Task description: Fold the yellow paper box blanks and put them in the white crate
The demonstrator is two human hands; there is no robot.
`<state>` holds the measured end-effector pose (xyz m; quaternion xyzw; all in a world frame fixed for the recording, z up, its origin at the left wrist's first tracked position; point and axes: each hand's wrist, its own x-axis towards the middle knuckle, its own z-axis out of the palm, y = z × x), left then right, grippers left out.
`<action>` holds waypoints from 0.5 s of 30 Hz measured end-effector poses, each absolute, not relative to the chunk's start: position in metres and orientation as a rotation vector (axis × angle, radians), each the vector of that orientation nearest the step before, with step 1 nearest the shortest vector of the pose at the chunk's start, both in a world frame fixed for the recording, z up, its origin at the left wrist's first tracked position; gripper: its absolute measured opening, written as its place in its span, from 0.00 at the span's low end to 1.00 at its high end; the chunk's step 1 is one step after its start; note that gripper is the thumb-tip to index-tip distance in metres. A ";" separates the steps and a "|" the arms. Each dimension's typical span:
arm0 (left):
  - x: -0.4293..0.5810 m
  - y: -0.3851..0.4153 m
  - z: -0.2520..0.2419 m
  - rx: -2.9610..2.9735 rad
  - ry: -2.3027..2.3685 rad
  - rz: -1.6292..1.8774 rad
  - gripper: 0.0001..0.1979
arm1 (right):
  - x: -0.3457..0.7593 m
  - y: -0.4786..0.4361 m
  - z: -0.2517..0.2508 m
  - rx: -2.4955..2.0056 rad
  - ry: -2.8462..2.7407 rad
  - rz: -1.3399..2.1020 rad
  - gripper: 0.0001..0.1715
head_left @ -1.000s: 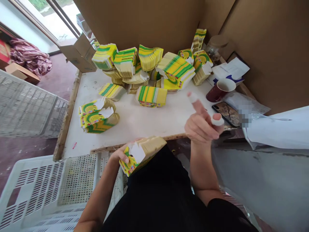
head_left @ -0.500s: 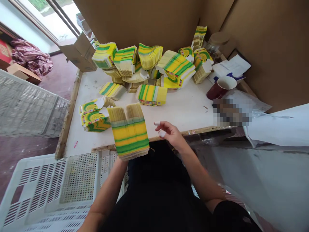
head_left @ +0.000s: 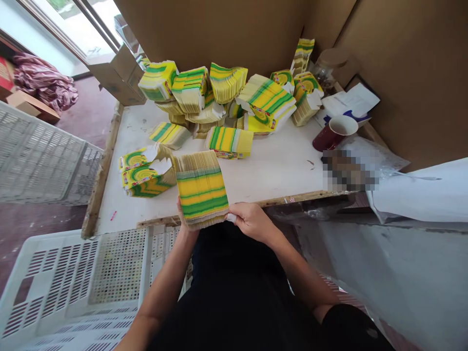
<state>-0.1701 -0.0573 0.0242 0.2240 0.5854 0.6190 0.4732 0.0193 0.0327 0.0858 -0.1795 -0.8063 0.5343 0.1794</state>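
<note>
A thick stack of flat printed cartons (head_left: pixel 202 191), striped yellow and green along its edges, is held over the table's front edge. My left hand (head_left: pixel 187 222) grips it from below and the left side, most of its fingers hidden behind it. At the lower right corner, my right hand (head_left: pixel 250 220) pinches the stack between thumb and fingers; white tape wraps a fingertip. Just left of the held stack lie yellow cartons with a green swirl print (head_left: pixel 144 178). Behind it, another striped stack (head_left: pixel 230 142) rests on the white tabletop (head_left: pixel 270 170).
More carton stacks (head_left: pixel 190 90) are piled along the brown board at the back. On the right stand a dark red mug (head_left: pixel 331 134) and a clear plastic bag (head_left: pixel 387 158). White plastic crates (head_left: pixel 87 273) sit below left, and a cardboard box (head_left: pixel 120 75) at the back left.
My right hand has come left and closed on the stack's lower corner. The stack has risen slightly rightward, and the gap in its top edge has closed.
</note>
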 end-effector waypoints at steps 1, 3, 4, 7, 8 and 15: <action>-0.169 -0.054 0.031 0.472 1.396 1.612 0.33 | 0.021 0.032 0.086 -0.457 -2.321 1.500 0.17; -0.170 -0.047 0.044 0.348 1.343 1.727 0.28 | 0.023 0.030 0.090 -0.288 -2.391 1.558 0.17; -0.171 -0.042 0.050 0.328 1.343 1.730 0.27 | 0.024 0.027 0.093 -0.176 -2.405 1.620 0.18; -0.176 -0.031 0.063 0.313 1.373 1.691 0.26 | 0.026 0.019 0.103 0.133 -2.302 1.854 0.19; -0.177 -0.029 0.065 0.320 1.375 1.671 0.26 | 0.026 0.018 0.106 0.211 -2.234 1.935 0.19; -0.178 -0.030 0.080 0.767 1.666 1.410 0.45 | 0.024 0.031 0.116 -0.168 -1.454 2.010 0.23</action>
